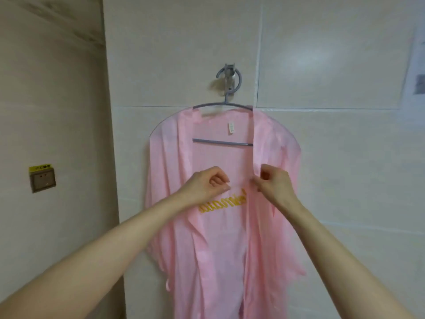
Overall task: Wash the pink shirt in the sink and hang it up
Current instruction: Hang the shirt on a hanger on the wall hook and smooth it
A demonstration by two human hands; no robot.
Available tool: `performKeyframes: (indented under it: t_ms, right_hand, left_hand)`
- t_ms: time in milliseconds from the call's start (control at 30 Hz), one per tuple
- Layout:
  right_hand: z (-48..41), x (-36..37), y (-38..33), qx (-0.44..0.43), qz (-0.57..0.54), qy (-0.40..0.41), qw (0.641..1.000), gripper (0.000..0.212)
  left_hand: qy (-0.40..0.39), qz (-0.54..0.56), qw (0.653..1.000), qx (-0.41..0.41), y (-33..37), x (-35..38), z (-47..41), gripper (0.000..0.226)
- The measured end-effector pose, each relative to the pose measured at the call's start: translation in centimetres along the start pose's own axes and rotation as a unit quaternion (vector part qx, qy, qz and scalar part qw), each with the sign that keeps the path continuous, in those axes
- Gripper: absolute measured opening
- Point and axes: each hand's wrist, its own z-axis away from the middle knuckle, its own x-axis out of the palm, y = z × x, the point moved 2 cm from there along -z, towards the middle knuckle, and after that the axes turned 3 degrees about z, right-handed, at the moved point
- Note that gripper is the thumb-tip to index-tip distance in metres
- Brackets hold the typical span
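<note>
The pink shirt point(220, 240) hangs open-fronted on a grey hanger point(222, 142), which hangs from a wall hook point(228, 78) on the tiled wall. Yellow lettering shows on the inside of its back. My left hand point(208, 184) pinches the shirt's left front edge at chest height. My right hand point(274, 181) grips the right front edge beside it. The two hands sit close together, a short gap apart.
A wall socket with a yellow label point(42, 179) sits on the left wall, past a protruding corner point(112, 157). A paper sheet point(415, 72) is stuck at the upper right of the tiles.
</note>
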Motion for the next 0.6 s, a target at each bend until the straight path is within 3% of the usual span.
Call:
performKeyframes:
  t_ms: [67, 100, 133, 167, 233, 267, 333, 400, 433, 467, 500, 533, 567, 600]
  right_hand:
    - [0.8, -0.3, -1.6, -0.021, -0.191, -0.164, 0.967, 0.016]
    - [1.1, -0.7, -1.8, -0.011, -0.236, -0.191, 0.953, 0.014]
    - [1.3, -1.3, -1.4, 0.011, -0.265, -0.158, 0.951, 0.017]
    - [1.4, -2.1, -0.7, 0.034, -0.267, -0.060, 0.961, 0.017]
    - [2.0, -3.6, 2.3, 0.085, -0.148, 0.190, 0.967, 0.020]
    - [2.6, -4.0, 3.6, 0.111, -0.059, 0.241, 0.962, 0.031]
    - [3.1, -3.7, 5.7, 0.155, -0.012, 0.175, 0.972, 0.040]
    - [3.5, -3.9, 6.9, 0.174, -0.155, 0.012, 0.972, 0.018]
    - [3.6, -4.4, 7.4, 0.179, -0.226, -0.052, 0.956, 0.022]
    - [3.7, -5.0, 7.9, 0.184, -0.271, -0.076, 0.942, 0.023]
    - [3.7, -5.7, 8.5, 0.186, -0.277, -0.046, 0.942, 0.018]
    - [3.4, -6.6, 9.2, 0.189, -0.246, 0.016, 0.951, 0.015]
    - [3.2, -7.5, 9.8, 0.189, -0.199, 0.079, 0.958, 0.016]
    - [3.0, -8.2, 10.0, 0.183, -0.171, 0.090, 0.964, 0.019]
  left_hand:
    - [-0.026, 0.093, 0.994, -0.047, 0.4, 1.9, -0.8, 0.035]
    - [-0.007, 0.111, 0.992, -0.056, 0.4, 2.3, -1.1, 0.032]
    - [0.016, 0.115, 0.992, -0.055, 0.4, 2.4, -1.5, 0.024]
    - [0.032, 0.108, 0.992, -0.054, 0.3, 2.3, -1.7, 0.021]
    - [0.051, 0.124, 0.988, -0.076, 0.0, 2.3, -1.8, 0.021]
    - [0.058, 0.170, 0.979, -0.096, 0.0, 2.4, -1.6, 0.020]
    - [0.046, 0.299, 0.942, -0.146, 0.2, 2.6, -1.1, 0.018]
    - [-0.074, 0.405, 0.896, -0.168, 0.9, 2.9, -0.3, 0.010]
    - [-0.139, 0.419, 0.883, -0.160, 1.0, 2.7, 0.1, 0.010]
    - [-0.175, 0.409, 0.882, -0.156, 1.0, 2.3, 0.4, 0.019]
    - [-0.167, 0.367, 0.901, -0.158, 0.7, 1.9, 0.3, 0.022]
    - [-0.114, 0.271, 0.941, -0.167, 0.3, 1.2, -0.1, 0.017]
    - [-0.014, 0.125, 0.977, -0.172, -0.1, 0.4, -0.7, 0.012]
    - [0.092, -0.014, 0.981, -0.169, -0.3, -0.4, -1.0, 0.013]
